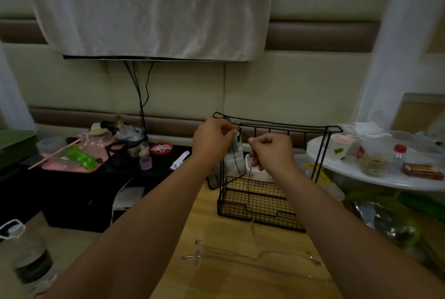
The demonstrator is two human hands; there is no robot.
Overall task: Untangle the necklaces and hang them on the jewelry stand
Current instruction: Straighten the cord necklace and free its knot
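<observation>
A black wire jewelry stand (284,126) with a mesh basket (257,204) at its base stands on the wooden table (231,277). My left hand (212,140) pinches a thin dark necklace cord (237,163) at a hook near the left end of the stand's top bar. My right hand (271,151) pinches a thin chain (250,178) just to the right; it hangs down in front of the basket. A silver cross necklace (195,255) lies flat on the table nearer me, its chain (265,254) stretching right.
A dark low table on the left holds a pink tray (72,166) with clutter, a red dish (160,148) and a purple cup (145,162). A white round table (375,178) with jars stands at the right. A water bottle (26,257) is at the lower left.
</observation>
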